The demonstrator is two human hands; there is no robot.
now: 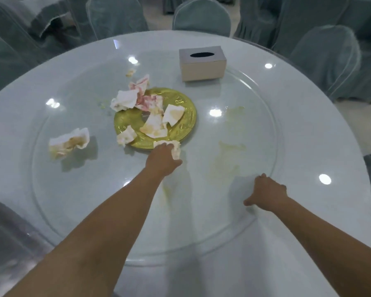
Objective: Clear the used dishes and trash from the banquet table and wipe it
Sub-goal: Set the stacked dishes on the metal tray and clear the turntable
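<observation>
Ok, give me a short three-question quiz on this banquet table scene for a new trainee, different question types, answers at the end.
1. True or false: the left hand grips a crumpled napkin at the near edge of the gold plate.
2. Multiple choice: the tissue box stands A) on the gold plate, B) beyond the plate, on the glass turntable, C) on a chair.
3. Fill in: the right hand rests on the turntable's ____.

Key: 1 true; 2 B; 3 rim.
</observation>
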